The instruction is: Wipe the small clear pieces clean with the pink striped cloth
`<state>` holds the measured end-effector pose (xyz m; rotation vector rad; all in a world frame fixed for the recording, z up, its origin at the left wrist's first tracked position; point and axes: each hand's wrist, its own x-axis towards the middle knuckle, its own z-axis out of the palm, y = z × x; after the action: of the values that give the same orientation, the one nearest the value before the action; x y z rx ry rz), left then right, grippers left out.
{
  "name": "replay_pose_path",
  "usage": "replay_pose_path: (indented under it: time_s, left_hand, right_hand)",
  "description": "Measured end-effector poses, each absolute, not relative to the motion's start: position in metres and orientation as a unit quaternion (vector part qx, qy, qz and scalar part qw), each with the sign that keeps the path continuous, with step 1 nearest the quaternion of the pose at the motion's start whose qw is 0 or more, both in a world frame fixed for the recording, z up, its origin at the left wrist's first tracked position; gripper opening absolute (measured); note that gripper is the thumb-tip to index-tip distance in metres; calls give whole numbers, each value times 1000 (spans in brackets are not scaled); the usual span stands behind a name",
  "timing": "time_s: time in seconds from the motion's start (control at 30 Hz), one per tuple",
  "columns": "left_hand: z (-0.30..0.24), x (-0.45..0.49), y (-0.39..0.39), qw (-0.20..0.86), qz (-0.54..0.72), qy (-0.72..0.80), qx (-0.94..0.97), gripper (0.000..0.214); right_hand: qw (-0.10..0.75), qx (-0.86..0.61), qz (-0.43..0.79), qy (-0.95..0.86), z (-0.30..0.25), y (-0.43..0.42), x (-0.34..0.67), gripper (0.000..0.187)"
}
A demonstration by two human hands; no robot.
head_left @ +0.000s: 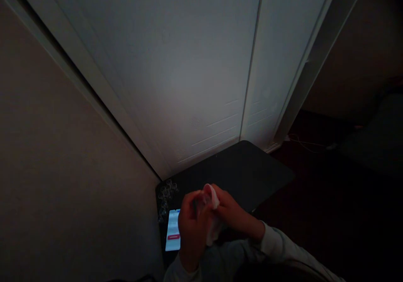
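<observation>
Both of my hands are close together above the near side of a dark table. My right hand (231, 212) grips a thin pink cloth (211, 194), which bunches up between the hands and hangs down below them. My left hand (192, 231) is curled against the cloth, around something small that is mostly hidden. A dark, slightly shiny patch shows inside its fingers, too dim to name. Left of this hand lies a phone (172, 231) with a lit screen, partly covered by the hand.
Several small clear glass-like pieces (166, 193) stand at the left corner of the dark table (242, 168). White panelled doors (189, 72) rise behind it. A wall (78, 181) borders the left side. On the dark floor at right lies a thin white cable (304, 142).
</observation>
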<state>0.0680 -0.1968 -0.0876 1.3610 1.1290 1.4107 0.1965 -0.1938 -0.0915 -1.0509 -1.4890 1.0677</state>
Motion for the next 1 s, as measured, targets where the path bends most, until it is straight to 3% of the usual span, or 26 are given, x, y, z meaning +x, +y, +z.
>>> replay_pose_path:
  time_s: [0.37,0.8,1.0]
  left_hand:
    - [-88,65,-189,564,581,441,388,36]
    - [-75,56,-185,473,474,504,546,30]
    - [-79,57,-187,416,432,488,634,25]
  right_hand:
    - [502,-363,515,-593,-82,-200,202,14]
    - [352,-399,452,-716,-72,-199,210,29]
    - [225,-500,354,-758,-76,-196,203,27]
